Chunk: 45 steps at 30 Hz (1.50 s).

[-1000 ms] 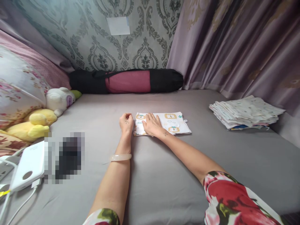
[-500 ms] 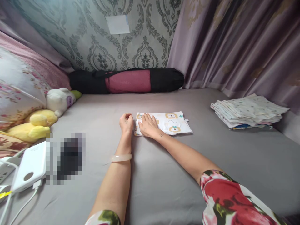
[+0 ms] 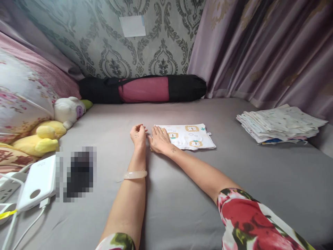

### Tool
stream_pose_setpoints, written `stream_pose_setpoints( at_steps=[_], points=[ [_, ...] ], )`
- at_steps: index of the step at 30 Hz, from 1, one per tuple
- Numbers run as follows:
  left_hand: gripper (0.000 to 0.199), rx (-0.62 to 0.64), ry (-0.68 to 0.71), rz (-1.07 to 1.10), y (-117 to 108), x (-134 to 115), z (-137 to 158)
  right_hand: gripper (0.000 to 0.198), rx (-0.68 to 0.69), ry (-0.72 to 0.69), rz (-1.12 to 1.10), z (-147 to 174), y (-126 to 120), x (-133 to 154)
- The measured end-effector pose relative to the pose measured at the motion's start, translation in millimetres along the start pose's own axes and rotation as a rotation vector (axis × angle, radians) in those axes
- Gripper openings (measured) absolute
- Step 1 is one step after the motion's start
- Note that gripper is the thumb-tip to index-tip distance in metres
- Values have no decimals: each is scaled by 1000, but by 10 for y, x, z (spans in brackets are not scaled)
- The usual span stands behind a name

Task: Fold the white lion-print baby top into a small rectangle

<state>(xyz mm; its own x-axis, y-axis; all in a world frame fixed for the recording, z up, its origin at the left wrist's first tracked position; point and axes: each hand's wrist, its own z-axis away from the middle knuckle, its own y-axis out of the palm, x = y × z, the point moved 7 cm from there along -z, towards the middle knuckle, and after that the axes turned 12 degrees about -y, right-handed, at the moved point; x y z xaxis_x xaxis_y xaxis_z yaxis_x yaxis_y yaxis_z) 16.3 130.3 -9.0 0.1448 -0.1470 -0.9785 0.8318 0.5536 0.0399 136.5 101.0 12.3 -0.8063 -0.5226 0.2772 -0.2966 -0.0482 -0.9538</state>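
A folded white cloth [image 3: 184, 139] with a lion print lies flat on the grey bed sheet, a small label sticking out at its right edge. My right hand [image 3: 159, 139] rests palm down on the cloth's left end, its fingers stretched out and hiding that corner. Just left of the cloth is my left hand [image 3: 138, 134], turned on its side with loosely curled fingers. A small gap separates it from the cloth, and nothing shows in it.
A stack of folded cloths [image 3: 281, 125] sits on the right. Along the wall lies a long black and dark pink bag [image 3: 143, 89]. Plush toys [image 3: 39, 142], a white power bank [image 3: 37, 182], cables and a blurred dark object [image 3: 80, 173] are on the left.
My right hand has slid left to the cloth's left end, uncovering more of the print. My left hand's fingers have loosened from a tighter curl. The view has shifted slightly.
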Motion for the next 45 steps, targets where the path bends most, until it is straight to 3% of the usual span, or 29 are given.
stream_pose_setpoints(
  at_steps=[8,15,19,24,31,38,45],
  points=[
    [28,165,224,-213,268,-140,155,63,18,-15,-115,19,-79,-100],
    [32,334,613,-809,630,-198,577,60,-7,77,-14,289,-306,-546],
    [30,319,784,-1091,764,-214,833,60,-9,96,46,411,-338,-746],
    [28,376,819,-1264,886,-75,932,59,16,121,40,454,-260,-814],
    [39,356,791,-1285,864,53,881,59,54,114,14,435,-251,-827],
    [50,368,863,-1339,877,53,968,60,43,144,30,645,-434,-1000],
    [55,379,847,-1358,887,73,955,60,41,138,84,846,-513,-1205]
  ],
)
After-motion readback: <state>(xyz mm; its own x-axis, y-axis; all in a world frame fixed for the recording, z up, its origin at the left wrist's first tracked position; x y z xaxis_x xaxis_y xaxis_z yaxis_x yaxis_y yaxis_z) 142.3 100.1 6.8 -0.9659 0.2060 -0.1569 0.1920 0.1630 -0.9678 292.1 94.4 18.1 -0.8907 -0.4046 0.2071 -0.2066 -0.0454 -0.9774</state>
